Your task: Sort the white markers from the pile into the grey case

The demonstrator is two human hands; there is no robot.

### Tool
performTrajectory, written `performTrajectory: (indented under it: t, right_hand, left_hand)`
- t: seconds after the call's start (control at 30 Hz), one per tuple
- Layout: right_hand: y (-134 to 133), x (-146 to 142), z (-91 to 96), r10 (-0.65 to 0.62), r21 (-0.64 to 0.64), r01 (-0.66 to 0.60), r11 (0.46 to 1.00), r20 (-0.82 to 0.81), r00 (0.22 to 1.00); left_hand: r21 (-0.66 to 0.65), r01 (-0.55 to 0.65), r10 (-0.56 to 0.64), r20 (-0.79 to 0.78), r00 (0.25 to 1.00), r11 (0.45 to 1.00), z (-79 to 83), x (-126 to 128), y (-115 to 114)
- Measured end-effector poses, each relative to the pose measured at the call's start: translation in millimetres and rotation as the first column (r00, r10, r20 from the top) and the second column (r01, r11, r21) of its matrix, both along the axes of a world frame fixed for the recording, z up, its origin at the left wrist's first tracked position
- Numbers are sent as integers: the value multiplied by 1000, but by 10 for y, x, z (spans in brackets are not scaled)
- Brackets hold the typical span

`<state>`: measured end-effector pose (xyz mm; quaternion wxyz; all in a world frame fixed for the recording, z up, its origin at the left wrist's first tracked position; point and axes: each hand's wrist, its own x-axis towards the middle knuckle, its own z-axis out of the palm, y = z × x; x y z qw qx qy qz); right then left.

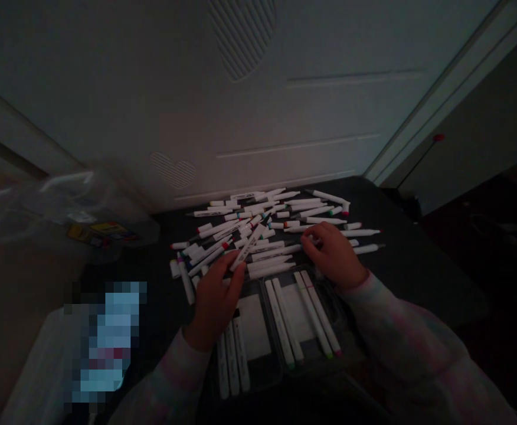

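The scene is dim. Several white marker pens with coloured ends lie scattered in a pile (267, 227) on a dark table (400, 260). My left hand (216, 295) is closed on one white marker (246, 248), which points up and to the right over the pile. My right hand (333, 254) rests on the markers at the pile's right side with its fingers curled over them; what it grips is unclear. In front of the hands sits a clear marker case (280, 330) with several markers laid in its slots.
A crumpled clear plastic bag (41, 203) with a colourful label lies at the far left of the table. A white panelled wall or door (258, 118) rises right behind the pile. A blurred patch sits at lower left.
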<state>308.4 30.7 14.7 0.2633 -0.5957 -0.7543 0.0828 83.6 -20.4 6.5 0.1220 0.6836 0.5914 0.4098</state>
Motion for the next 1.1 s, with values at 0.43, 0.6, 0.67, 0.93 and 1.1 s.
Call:
performTrajectory:
  t: [0.43, 0.6, 0.67, 0.93, 1.1]
  right_hand:
    - [-40, -13, 16, 179, 66, -172, 983, -128, 975]
    - [-86, -30, 29, 376, 113, -364, 925, -123, 918]
    - [-92, -33, 27, 384, 118, -372, 921, -106, 917]
    - [-106, -21, 55, 402, 79, -394, 916, -166, 900]
    - [-154, -58, 96, 515, 22, -525, 851, -239, 823]
  left_hand:
    - [23, 35, -34, -12, 999, 999, 31, 12, -16]
    - [-68, 35, -34, 21, 999, 997, 14, 8, -22]
    - [-84, 8, -5, 31, 1000, 996, 1, 9, -20]
    - [-38, 50, -50, -2, 999, 998, 21, 14, -20]
    - [29, 213, -204, -180, 962, 977, 18, 28, -44]
